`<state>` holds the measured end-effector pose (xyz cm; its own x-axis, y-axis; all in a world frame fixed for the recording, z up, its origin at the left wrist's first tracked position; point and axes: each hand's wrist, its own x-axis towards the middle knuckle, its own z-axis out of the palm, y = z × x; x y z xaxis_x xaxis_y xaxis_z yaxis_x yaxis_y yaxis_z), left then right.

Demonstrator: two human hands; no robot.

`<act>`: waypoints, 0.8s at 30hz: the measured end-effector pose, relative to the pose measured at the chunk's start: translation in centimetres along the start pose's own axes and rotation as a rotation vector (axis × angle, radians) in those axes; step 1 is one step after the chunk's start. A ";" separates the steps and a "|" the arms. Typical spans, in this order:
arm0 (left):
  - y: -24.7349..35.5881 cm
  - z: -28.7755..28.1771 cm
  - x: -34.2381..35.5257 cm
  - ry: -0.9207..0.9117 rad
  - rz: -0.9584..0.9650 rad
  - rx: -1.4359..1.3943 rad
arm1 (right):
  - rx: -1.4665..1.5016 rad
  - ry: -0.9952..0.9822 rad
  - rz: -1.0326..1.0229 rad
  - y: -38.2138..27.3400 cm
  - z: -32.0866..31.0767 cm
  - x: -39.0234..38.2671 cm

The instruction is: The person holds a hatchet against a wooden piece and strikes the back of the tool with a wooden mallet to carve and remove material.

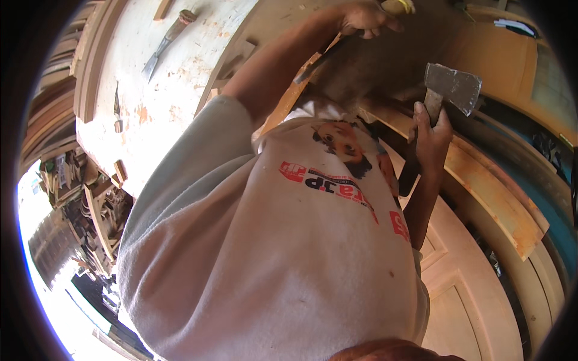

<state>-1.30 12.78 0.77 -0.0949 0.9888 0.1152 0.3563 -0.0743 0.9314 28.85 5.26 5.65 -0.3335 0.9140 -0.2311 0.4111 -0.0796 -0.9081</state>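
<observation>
At the top, my left hand [367, 21] has curled fingers around a small yellow object [397, 8] whose full shape I cannot make out. A dark narrow bar [316, 66] lies just below that hand; whether it is held is unclear. My right hand [431, 141] grips a hatchet by its wooden handle, with the grey steel head [451, 87] raised above the fingers. My forearms reach up on either side of my printed pale shirt [283, 240].
A pale, scuffed worktop [102, 144] on the left holds a wooden-handled chisel [168, 45] and wood strips. Beyond it are stacked offcuts [84, 192]. On the right, long boards [506, 210] and a panelled wooden door [463, 283] lie beside a tan sheet [500, 60].
</observation>
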 end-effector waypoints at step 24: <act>4.0 -3.3 -10.8 0.549 0.079 -0.462 | 0.069 -0.071 0.089 3.3 -0.6 -1.1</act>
<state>-1.97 1.33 4.36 -0.5818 0.7796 0.2319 -0.0364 -0.3098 0.9501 31.06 4.22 3.14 -0.3585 0.8720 -0.3334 0.3834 -0.1881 -0.9042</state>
